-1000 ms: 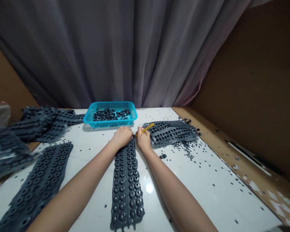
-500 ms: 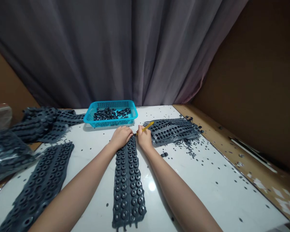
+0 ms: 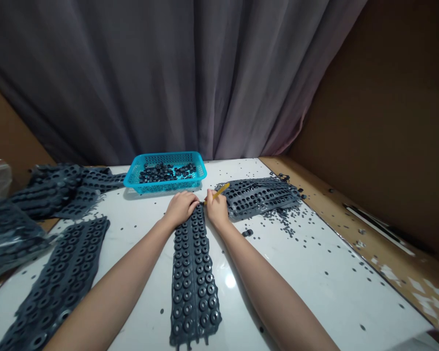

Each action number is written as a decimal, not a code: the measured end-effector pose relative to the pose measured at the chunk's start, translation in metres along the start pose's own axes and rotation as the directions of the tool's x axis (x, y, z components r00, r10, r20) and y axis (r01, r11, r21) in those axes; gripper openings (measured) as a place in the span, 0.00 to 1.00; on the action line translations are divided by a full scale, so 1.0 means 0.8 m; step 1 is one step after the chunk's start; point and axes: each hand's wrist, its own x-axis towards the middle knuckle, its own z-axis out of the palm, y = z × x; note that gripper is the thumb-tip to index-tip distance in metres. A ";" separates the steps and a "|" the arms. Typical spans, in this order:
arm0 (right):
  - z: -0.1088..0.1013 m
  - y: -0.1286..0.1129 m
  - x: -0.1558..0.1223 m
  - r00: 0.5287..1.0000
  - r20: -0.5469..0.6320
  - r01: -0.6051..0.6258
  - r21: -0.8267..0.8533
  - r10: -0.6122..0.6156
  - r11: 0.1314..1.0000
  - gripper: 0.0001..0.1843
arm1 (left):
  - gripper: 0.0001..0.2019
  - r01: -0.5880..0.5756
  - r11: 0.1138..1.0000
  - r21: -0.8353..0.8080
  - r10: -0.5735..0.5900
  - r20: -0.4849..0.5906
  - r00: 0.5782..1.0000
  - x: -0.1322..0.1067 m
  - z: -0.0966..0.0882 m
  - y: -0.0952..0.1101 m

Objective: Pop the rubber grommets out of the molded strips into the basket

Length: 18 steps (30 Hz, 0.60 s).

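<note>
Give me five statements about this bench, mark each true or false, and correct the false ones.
1. The right hand holds a slim yellow pencil. True.
2. The turquoise perforated plastic basket is empty. False: it holds dark grey rubber pieces.
3. The left hand is at the far end of the long dark grey perforated rubber strip. True.
4. That strip lies on a dark wooden surface. False: it lies on a glossy white tabletop.
5. Small dark round bits are scattered on the tabletop. True.
</note>
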 end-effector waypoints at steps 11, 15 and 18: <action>-0.007 0.002 -0.001 1.000 -0.004 -0.014 0.088 0.014 0.996 0.24 | 0.09 -0.020 1.000 -0.004 0.020 0.044 0.999 0.001 -0.007 0.000; -0.009 0.004 -0.001 0.999 -0.007 -0.040 0.131 0.041 0.991 0.23 | 0.11 -0.054 0.998 -0.009 0.055 0.079 0.995 0.002 -0.012 -0.003; -0.009 0.005 0.000 0.999 0.004 -0.048 0.163 0.048 0.986 0.23 | 0.12 -0.085 0.996 -0.017 0.086 0.099 0.991 0.002 -0.016 -0.004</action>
